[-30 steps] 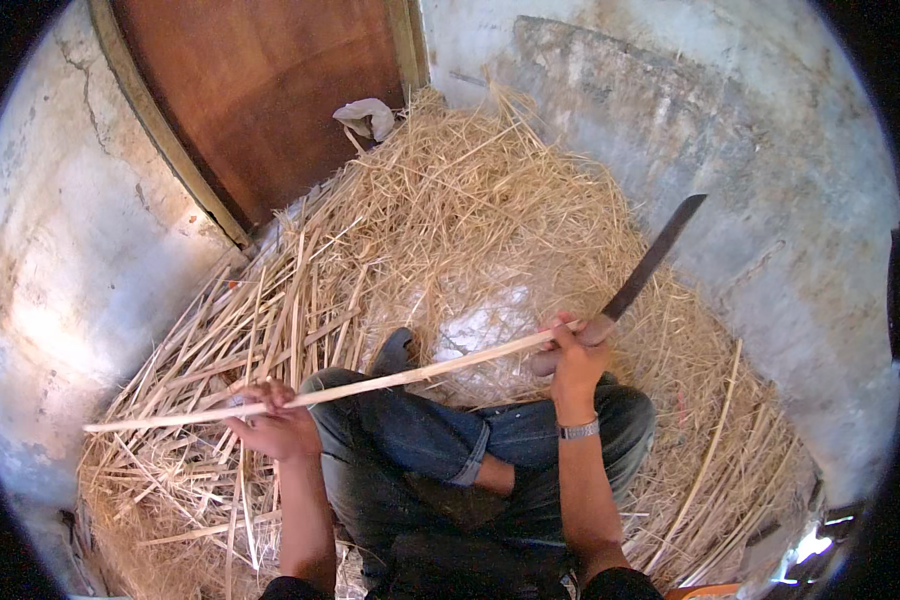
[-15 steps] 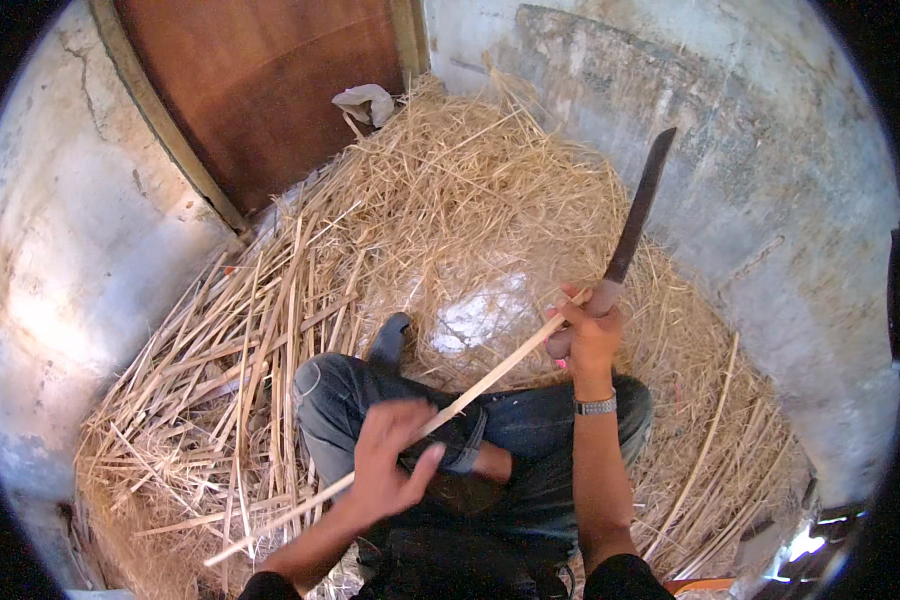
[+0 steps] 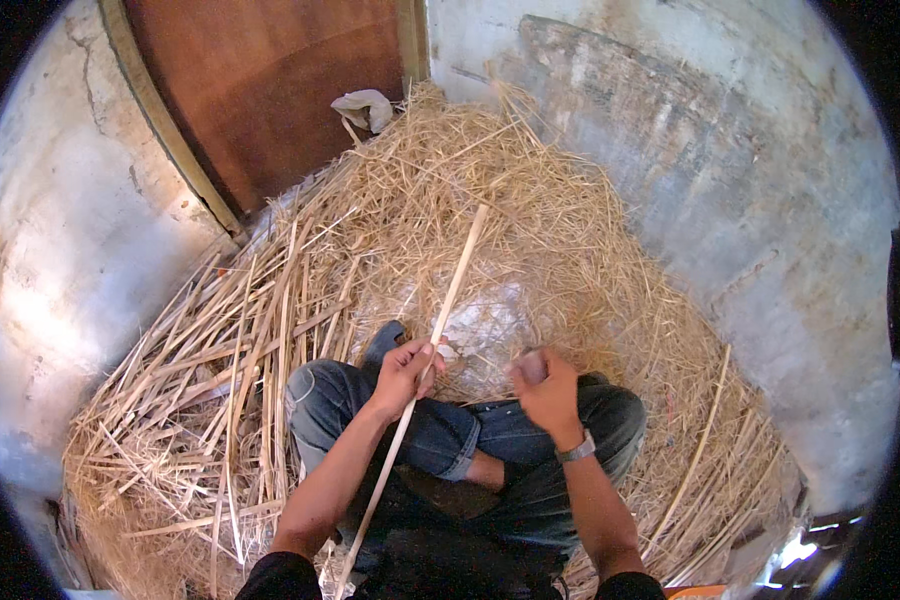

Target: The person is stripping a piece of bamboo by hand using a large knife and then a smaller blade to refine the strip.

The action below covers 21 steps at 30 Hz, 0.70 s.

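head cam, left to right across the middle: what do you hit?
Plastered wall → pile of split cane strips → left hand gripping a long cane strip → right hand, closed in a fist → straw heap → stained grey wall.

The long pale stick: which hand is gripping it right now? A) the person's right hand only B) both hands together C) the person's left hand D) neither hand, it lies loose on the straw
C: the left hand is closed around the long pale stick, which slants up over the straw, while the right hand is a fist set apart from it.
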Available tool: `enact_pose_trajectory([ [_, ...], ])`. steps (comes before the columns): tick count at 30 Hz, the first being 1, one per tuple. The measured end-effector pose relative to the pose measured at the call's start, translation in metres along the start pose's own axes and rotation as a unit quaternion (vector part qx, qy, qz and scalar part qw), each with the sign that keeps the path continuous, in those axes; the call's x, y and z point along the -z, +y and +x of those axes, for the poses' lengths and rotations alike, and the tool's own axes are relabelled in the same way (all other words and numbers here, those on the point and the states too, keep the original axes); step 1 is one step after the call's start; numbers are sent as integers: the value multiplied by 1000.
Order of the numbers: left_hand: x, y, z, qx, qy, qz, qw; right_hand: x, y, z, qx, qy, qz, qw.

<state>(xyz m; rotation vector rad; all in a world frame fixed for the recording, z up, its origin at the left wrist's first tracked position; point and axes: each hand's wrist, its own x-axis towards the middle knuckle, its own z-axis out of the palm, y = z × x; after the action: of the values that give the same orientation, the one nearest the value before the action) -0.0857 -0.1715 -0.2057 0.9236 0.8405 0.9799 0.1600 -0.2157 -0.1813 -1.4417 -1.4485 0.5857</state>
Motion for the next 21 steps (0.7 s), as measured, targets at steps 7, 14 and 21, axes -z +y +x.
enact_pose_trajectory([
  [7,6,-33,9,26,-77,-76,994,-39,-9,-24,30,-103,-161,981],
  [14,22,-65,7,10,-109,-97,989,-50,23,-3,115,-149,-352,917],
  [21,14,-46,9,66,-54,-134,987,-48,39,44,110,-196,-416,881],
])
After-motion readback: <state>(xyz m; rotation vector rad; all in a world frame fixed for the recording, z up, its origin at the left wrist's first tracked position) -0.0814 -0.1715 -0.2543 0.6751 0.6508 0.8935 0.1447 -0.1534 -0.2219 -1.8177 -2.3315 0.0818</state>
